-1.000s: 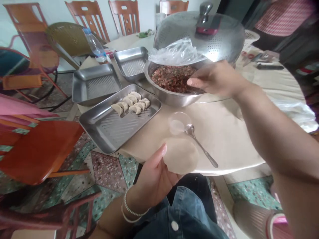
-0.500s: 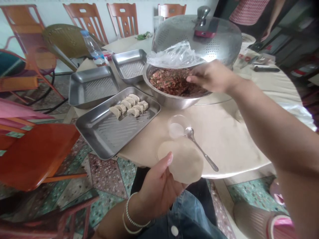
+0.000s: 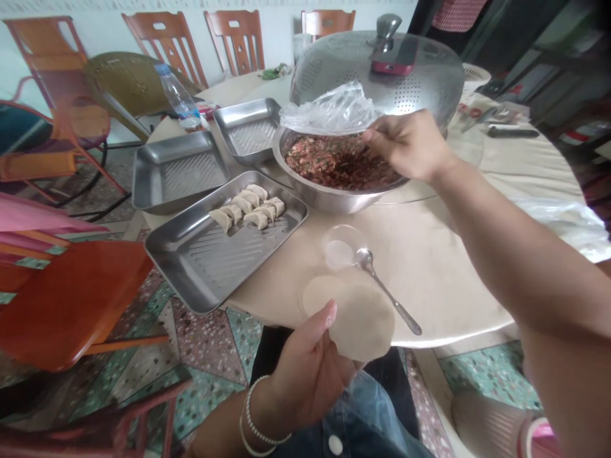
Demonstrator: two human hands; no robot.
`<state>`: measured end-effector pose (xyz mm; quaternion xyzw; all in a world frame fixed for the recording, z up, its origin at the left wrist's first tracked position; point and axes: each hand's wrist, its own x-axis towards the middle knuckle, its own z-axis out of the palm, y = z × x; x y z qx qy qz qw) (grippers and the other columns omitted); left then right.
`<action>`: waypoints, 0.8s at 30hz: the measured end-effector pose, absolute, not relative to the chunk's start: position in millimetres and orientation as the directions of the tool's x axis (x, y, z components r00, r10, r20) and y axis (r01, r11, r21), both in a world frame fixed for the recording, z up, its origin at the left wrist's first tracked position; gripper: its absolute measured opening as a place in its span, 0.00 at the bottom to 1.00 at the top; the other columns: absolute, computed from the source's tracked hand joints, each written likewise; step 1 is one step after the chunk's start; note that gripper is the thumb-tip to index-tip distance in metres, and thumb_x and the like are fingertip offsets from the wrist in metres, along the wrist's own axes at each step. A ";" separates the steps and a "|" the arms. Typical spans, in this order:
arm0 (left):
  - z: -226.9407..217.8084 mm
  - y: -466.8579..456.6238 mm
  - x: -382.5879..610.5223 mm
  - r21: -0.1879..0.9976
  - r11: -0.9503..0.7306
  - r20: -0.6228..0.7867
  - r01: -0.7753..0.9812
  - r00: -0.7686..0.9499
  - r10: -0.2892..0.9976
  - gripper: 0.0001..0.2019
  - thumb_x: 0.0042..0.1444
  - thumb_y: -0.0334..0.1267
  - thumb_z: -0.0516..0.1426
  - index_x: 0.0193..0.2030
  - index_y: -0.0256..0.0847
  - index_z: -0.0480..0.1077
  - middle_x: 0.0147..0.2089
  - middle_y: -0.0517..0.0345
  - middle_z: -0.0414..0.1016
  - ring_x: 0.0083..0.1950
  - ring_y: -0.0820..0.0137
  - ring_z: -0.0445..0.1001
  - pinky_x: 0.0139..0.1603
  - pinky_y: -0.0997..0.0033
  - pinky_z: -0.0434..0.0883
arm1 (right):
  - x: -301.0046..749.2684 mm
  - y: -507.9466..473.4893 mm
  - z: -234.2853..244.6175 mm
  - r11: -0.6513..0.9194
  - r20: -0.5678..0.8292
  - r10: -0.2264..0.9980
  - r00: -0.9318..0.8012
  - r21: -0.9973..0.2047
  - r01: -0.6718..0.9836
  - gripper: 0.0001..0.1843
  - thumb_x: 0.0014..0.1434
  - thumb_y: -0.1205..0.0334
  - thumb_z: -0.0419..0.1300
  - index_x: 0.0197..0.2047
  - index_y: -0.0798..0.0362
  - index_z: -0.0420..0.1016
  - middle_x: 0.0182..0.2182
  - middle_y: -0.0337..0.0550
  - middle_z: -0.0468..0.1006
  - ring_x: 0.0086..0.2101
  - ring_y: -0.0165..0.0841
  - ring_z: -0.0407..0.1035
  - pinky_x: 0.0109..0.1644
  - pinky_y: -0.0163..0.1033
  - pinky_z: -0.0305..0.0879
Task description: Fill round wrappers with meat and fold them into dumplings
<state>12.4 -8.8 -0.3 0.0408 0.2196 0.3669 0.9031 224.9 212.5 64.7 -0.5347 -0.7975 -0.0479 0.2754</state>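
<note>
My left hand point(image 3: 308, 369) holds a round dough wrapper point(image 3: 363, 323) flat on its fingers, thumb resting on the edge, just off the near table edge. My right hand point(image 3: 405, 145) reaches over the steel bowl point(image 3: 329, 194) of minced filling point(image 3: 334, 162); its fingers are curled as if pinching a utensil I cannot make out. More wrappers point(image 3: 319, 294) lie stacked on the table by a small clear dish point(image 3: 340, 247) and a metal spoon point(image 3: 389, 292). Several folded dumplings point(image 3: 248, 208) sit in the nearest steel tray point(image 3: 214, 254).
Two more steel trays point(image 3: 176, 168) point(image 3: 248, 127) stand behind. Clear plastic film point(image 3: 329, 111) hangs over the bowl, under a perforated metal dome cover point(image 3: 415, 83) with a phone on top. A water bottle point(image 3: 177, 95), wooden chairs point(image 3: 71, 299) and a tiled floor surround the round table point(image 3: 439, 267).
My right hand has lifted slightly and curled its fingers over the far side of the bowl. My left hand with the wrapper has drifted a little lower and to the right.
</note>
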 end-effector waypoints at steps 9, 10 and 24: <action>2.5 -9.2 7.9 0.221 0.688 -0.290 -0.692 0.627 0.723 0.19 0.67 0.42 0.47 0.49 0.38 0.76 0.49 0.52 0.80 0.60 0.61 0.71 0.67 0.59 0.59 | 221.7 204.5 64.9 0.304 0.429 0.900 0.079 -0.747 0.591 0.11 0.59 0.61 0.62 0.27 0.56 0.75 0.17 0.37 0.73 0.18 0.27 0.64 0.30 0.39 0.67; 2.7 -9.2 6.8 0.219 0.679 -0.278 -0.701 0.622 0.732 0.19 0.67 0.42 0.47 0.49 0.38 0.77 0.50 0.52 0.80 0.60 0.62 0.71 0.67 0.60 0.59 | 224.2 206.4 64.0 0.297 0.434 0.892 0.125 -0.772 0.562 0.11 0.59 0.60 0.62 0.26 0.56 0.74 0.17 0.37 0.73 0.17 0.27 0.63 0.28 0.39 0.66; 7.5 2.5 3.5 0.243 0.573 -0.233 -0.783 0.526 0.818 0.21 0.68 0.41 0.45 0.50 0.36 0.77 0.51 0.54 0.80 0.62 0.62 0.70 0.70 0.61 0.57 | 263.5 201.8 47.6 0.446 0.591 0.758 0.274 -0.777 0.443 0.10 0.58 0.62 0.59 0.26 0.52 0.75 0.18 0.39 0.73 0.17 0.25 0.60 0.22 0.35 0.54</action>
